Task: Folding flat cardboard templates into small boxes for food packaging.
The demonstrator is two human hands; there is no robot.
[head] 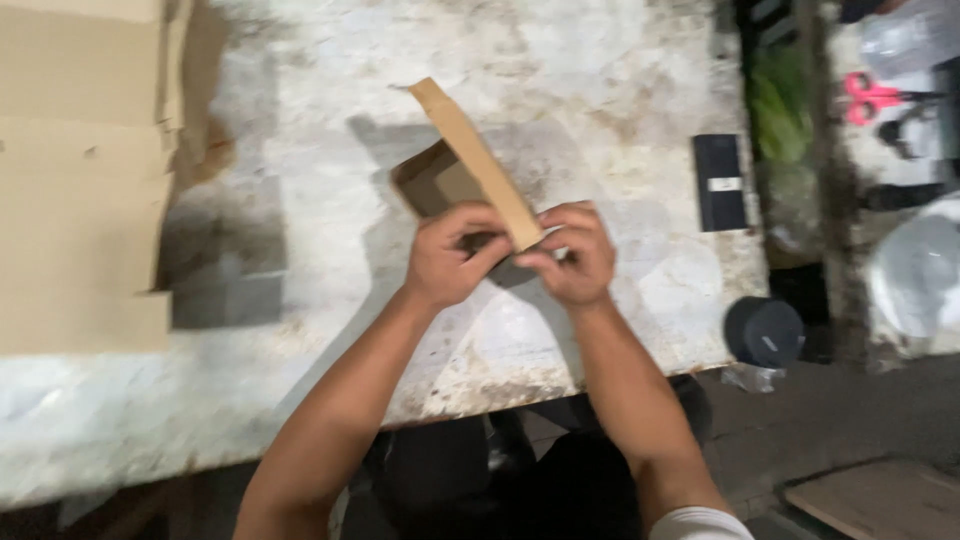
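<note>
A small brown cardboard box piece (470, 165) with a long flap sticking up and back is held over the worn white table (600, 90). My left hand (452, 255) grips its near left side, fingers curled around the cardboard. My right hand (572, 252) pinches the near right end of the flap. Both hands meet at the lower end of the piece, thumbs close together. The box's open dark inside faces left and up. Its lower part is hidden by my fingers.
Flat cardboard sheets (80, 170) lie stacked at the table's left. A black rectangular object (720, 182) rests near the right edge. Beyond the edge stand a dark round container (764, 332), pink-handled scissors (870, 97), and a pale round lid (915, 275).
</note>
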